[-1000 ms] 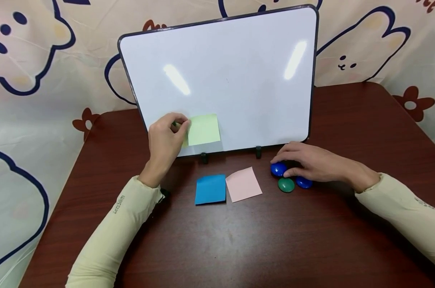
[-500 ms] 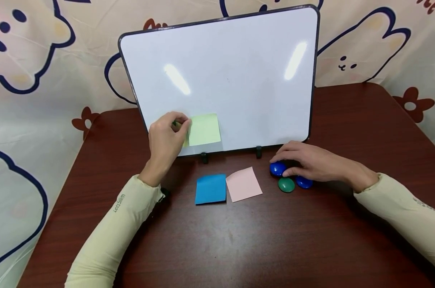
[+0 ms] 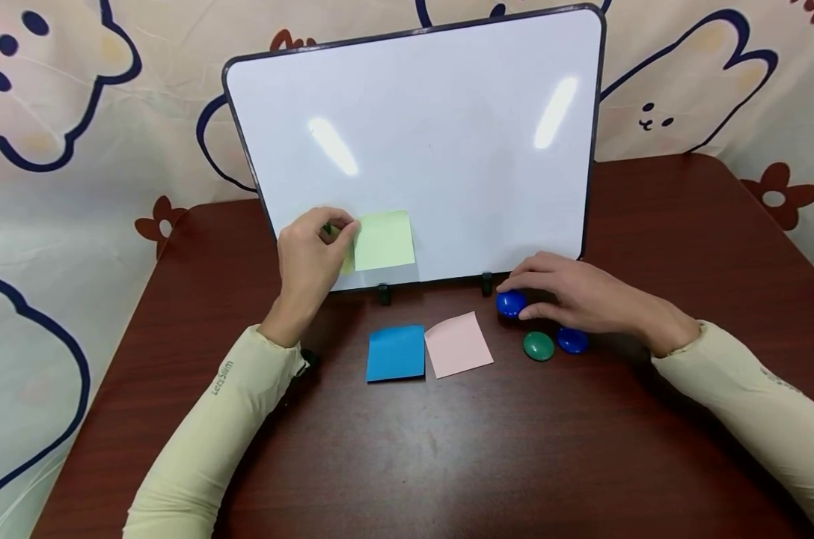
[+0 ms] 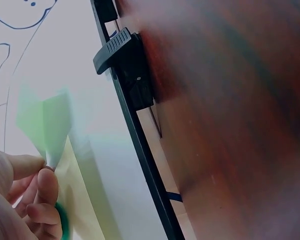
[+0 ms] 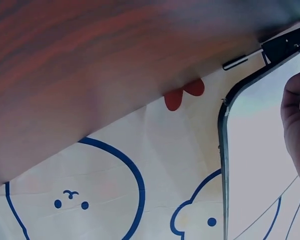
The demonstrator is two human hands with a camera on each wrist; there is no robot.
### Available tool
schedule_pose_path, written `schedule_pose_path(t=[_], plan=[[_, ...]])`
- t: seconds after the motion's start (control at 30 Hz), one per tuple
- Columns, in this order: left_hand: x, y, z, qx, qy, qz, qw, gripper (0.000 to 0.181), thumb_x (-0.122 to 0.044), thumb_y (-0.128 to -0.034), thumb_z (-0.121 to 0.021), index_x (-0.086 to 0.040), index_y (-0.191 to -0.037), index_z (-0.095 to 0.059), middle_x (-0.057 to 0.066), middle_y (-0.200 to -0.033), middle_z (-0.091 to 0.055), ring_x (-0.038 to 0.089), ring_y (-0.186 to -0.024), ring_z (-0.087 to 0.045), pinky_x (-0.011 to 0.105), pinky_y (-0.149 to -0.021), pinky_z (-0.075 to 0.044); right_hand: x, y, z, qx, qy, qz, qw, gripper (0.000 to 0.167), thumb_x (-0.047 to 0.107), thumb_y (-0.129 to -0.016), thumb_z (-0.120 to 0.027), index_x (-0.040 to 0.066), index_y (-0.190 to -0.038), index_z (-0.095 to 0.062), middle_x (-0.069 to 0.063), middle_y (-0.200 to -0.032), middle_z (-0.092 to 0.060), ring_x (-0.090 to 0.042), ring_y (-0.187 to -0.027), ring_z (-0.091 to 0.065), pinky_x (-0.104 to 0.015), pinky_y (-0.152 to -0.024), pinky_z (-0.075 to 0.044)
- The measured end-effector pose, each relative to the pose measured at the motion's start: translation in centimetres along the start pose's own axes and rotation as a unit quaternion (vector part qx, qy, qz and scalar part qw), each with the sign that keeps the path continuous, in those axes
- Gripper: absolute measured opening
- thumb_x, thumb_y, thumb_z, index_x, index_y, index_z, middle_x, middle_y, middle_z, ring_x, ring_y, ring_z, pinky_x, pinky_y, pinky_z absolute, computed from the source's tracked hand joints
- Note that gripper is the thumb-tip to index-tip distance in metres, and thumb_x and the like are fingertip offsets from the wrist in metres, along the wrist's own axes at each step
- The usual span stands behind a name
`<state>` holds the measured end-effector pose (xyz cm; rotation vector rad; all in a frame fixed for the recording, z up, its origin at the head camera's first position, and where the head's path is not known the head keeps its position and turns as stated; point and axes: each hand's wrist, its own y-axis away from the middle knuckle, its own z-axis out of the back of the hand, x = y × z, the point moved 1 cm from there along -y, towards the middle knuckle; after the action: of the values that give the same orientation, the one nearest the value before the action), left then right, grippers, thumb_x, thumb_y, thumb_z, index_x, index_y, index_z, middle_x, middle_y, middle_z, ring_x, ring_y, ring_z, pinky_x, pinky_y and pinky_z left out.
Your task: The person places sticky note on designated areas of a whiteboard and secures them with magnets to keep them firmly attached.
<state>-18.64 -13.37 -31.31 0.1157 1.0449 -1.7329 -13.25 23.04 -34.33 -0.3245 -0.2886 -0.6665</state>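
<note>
At the whiteboard's lower left, my left hand (image 3: 310,258) pinches a light green sticky note (image 3: 384,241) by its left edge. Behind those fingers a yellow sticky note (image 4: 79,195) lies on the board, with a green round magnet (image 4: 63,220) partly hidden by the hand. My right hand (image 3: 575,292) holds a blue round magnet (image 3: 511,304) between thumb and fingers, near the board's lower right edge. A green magnet (image 3: 539,346) and another blue magnet (image 3: 572,340) lie on the table below that hand. In the right wrist view the fingertips are cut off.
The whiteboard (image 3: 420,135) leans upright on black clip feet (image 3: 384,294). A blue sticky note (image 3: 396,353) and a pink sticky note (image 3: 458,345) lie side by side on the dark wooden table (image 3: 407,457). Behind hangs a cartoon-printed cloth (image 3: 178,112).
My right hand has moved a little up and left with the blue magnet, away from the other two magnets. The left hand stays at the green note.
</note>
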Motion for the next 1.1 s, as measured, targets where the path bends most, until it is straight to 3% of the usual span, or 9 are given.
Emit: schedule_pose_path(t=[0.37, 0.7, 1.1], plan=[[0.0, 0.2, 0.1, 0.006, 0.011, 0.014, 0.9998, 0.016, -0.021, -0.0907, -0.074, -0.006, -0.096, -0.076, 0.01, -0.09, -0.075, 0.023, -0.067, -0.063, 0.033, -0.062, -0.048, 0.4, -0.7, 0.2, -0.021, 0.017, -0.003, 0.9996, 0.044, 0.029, -0.085, -0.08, 0.021, -0.126, -0.067, 0.006, -0.118, -0.065, -0.008, -0.11, -0.056, -0.035, -0.091, -0.054], [-0.1, 0.4, -0.4, 0.009, 0.013, 0.001, 0.9999, 0.015, -0.02, -0.0903, -0.074, -0.006, -0.095, -0.076, 0.01, -0.089, -0.075, 0.023, -0.069, -0.066, 0.036, -0.063, -0.052, 0.7, -1.1, -0.1, -0.044, 0.026, 0.009, 0.9986, 0.046, 0.026, -0.084, -0.08, 0.019, -0.127, -0.067, 0.003, -0.12, -0.064, -0.011, -0.109, -0.059, -0.035, -0.089, -0.057], [-0.2, 0.1, 0.1, 0.009, 0.005, 0.0, 0.9999, 0.016, -0.021, -0.0905, -0.074, -0.006, -0.096, -0.076, 0.01, -0.089, -0.075, 0.023, -0.069, -0.066, 0.036, -0.063, -0.053, 0.9, -1.7, 0.3, -0.071, 0.037, 0.009, 0.9968, 0.045, 0.028, -0.085, -0.079, 0.018, -0.128, -0.067, 0.002, -0.121, -0.064, -0.011, -0.109, -0.06, -0.036, -0.09, -0.057]])
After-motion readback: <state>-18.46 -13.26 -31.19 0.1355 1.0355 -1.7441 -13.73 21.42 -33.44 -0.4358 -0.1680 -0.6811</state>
